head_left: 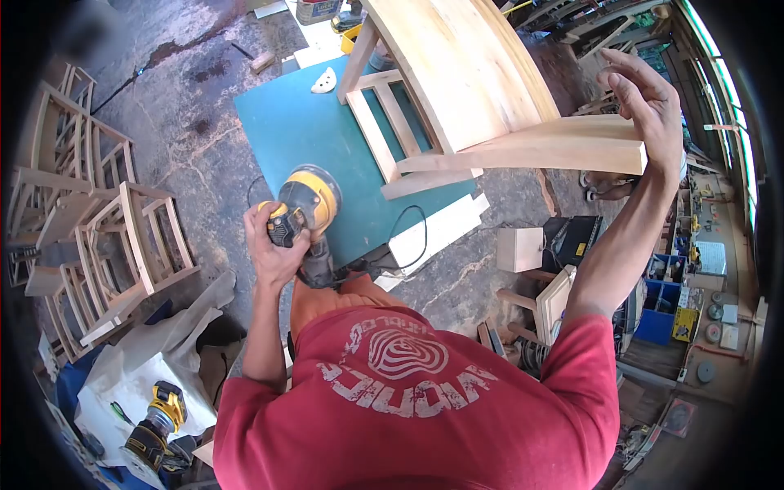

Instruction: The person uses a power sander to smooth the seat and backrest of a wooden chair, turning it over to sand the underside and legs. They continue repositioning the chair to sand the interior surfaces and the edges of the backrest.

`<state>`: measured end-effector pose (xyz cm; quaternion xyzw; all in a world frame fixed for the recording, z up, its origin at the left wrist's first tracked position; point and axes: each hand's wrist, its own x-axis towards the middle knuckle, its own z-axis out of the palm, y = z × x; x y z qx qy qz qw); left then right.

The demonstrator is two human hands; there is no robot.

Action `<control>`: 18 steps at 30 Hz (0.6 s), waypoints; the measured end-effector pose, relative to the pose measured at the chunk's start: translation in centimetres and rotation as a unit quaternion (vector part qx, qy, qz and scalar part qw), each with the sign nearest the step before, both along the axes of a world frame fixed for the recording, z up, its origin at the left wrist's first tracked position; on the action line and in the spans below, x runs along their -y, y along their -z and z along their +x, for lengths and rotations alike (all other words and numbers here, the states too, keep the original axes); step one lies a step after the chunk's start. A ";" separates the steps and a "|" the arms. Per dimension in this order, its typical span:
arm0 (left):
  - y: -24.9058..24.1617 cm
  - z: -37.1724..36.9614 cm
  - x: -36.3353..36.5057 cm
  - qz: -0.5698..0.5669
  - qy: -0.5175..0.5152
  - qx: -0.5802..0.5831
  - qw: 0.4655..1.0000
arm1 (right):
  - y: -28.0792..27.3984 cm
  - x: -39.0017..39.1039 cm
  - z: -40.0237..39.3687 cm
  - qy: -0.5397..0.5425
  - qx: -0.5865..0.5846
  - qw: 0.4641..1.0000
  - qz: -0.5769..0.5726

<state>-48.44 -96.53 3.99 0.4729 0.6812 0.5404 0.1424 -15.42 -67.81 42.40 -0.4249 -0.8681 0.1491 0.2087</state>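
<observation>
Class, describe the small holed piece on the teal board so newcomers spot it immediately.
Find the teal board under the wooden furniture. Near its far edge, left of the furniture, lies a small pale piece with a rounded edge. Dark holes set it apart from the furniture's plain slats.

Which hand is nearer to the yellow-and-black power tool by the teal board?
The left hand: it grips the power tool. The right hand is raised away from it, near the wooden furniture.

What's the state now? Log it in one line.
left hand: holding yellow-black sander | right hand: raised beside wooden workpiece | wooden workpiece: partly over teal board
</observation>
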 end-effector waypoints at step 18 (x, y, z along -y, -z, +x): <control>4.6 0.2 -1.2 -0.220 0.033 0.023 0.975 | 0.3 -0.8 1.0 0.077 0.017 0.997 0.021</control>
